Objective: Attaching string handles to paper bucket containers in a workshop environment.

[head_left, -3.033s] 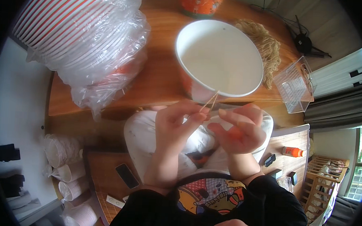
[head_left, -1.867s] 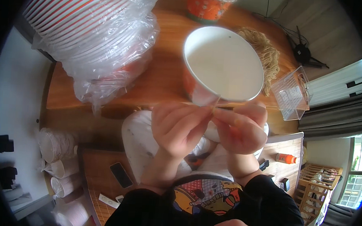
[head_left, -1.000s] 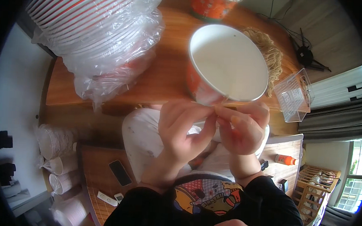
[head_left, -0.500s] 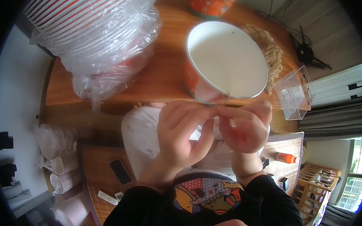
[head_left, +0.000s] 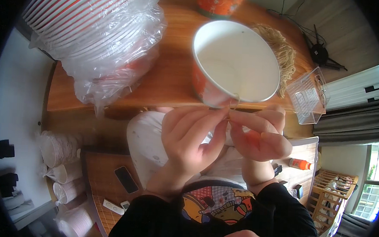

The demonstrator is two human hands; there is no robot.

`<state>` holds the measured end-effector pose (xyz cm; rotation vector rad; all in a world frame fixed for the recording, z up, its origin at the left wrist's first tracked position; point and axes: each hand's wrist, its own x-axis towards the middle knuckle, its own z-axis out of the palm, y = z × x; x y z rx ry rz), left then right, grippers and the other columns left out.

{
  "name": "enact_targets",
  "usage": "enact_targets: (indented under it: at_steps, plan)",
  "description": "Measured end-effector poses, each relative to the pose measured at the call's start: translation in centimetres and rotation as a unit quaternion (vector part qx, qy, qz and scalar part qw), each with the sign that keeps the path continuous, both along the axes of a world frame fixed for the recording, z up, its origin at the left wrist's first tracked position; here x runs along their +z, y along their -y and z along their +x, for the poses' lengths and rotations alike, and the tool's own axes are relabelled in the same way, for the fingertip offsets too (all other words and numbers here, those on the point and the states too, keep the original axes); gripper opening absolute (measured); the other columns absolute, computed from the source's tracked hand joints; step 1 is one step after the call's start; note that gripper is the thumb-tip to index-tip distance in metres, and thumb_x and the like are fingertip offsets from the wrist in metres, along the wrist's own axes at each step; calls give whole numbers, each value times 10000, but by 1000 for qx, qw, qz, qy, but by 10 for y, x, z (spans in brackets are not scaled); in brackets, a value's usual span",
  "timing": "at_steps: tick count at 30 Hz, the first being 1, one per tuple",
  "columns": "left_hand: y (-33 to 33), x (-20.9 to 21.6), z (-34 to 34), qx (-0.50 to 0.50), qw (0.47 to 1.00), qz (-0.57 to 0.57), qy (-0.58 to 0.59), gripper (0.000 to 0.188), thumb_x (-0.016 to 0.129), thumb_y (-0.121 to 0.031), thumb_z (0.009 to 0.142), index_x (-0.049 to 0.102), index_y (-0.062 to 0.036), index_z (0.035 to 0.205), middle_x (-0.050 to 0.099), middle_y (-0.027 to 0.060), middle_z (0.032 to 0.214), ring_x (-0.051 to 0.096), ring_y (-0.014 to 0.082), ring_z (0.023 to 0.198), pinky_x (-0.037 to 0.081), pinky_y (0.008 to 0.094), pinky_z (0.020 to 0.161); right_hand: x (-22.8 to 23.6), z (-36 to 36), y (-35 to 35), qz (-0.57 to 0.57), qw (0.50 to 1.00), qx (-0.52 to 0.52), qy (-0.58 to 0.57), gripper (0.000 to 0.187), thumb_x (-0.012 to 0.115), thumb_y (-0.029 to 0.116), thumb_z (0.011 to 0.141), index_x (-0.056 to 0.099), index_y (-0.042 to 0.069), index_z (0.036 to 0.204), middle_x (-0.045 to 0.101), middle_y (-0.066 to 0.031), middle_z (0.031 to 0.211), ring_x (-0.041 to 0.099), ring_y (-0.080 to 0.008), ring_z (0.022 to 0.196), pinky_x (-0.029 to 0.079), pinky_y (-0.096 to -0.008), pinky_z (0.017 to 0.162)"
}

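A large paper bucket (head_left: 238, 63), white inside and orange outside, stands tilted toward me at the table's near edge. From its near rim a thin tan string (head_left: 235, 100) comes down to my fingertips. My left hand (head_left: 193, 134) pinches the string between thumb and forefinger just below the rim. Against it, my right hand (head_left: 260, 136) also pinches the string, its other fingers curled. Where the string runs between the fingertips is mostly hidden. Behind the bucket's right side lies a bundle of tan strings (head_left: 284, 57).
A stack of nested buckets in clear plastic (head_left: 115, 49) fills the table's left. Another orange bucket (head_left: 218, 3) stands at the back. At the right edge is a clear plastic tray (head_left: 305, 97). A phone (head_left: 126, 180) and an orange bottle (head_left: 299, 164) lie lower down.
My hands still meet at the string below the rim. The right hand's fingers have shifted slightly right and down, and more of the string loop shows at the rim.
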<state>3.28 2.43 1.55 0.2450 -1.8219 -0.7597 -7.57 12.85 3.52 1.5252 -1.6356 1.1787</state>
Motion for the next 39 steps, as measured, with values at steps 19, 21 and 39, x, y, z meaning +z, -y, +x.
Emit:
enact_targets:
  at_steps: [19, 21, 39]
  plan:
    - [0, -5, 0, -33, 998, 46, -9, 207, 739, 4, 682, 710, -51, 879, 691, 58, 821, 636, 241, 770, 486, 325, 700, -4, -2, 0, -3, 1000, 0, -1, 238, 808, 21, 623, 595, 120, 666, 742, 5, 917, 512, -127, 730, 370, -288, 649]
    - [0, -5, 0, -51, 996, 72, -11, 202, 736, 10, 691, 711, -43, 884, 692, 65, 815, 636, 246, 758, 492, 325, 694, -4, -2, -1, 0, 1000, 2, -4, 219, 805, 24, 615, 618, 114, 683, 744, -1, 933, 513, -128, 741, 370, -287, 654]
    - [-8, -5, -1, -44, 995, 89, -2, 176, 722, 82, 711, 707, 0, 867, 692, 86, 782, 632, 245, 730, 492, 318, 681, 0, 10, -3, 44, 994, -92, 29, 355, 808, 49, 590, 769, 119, 935, 574, 34, 785, 518, -123, 729, 363, -262, 665]
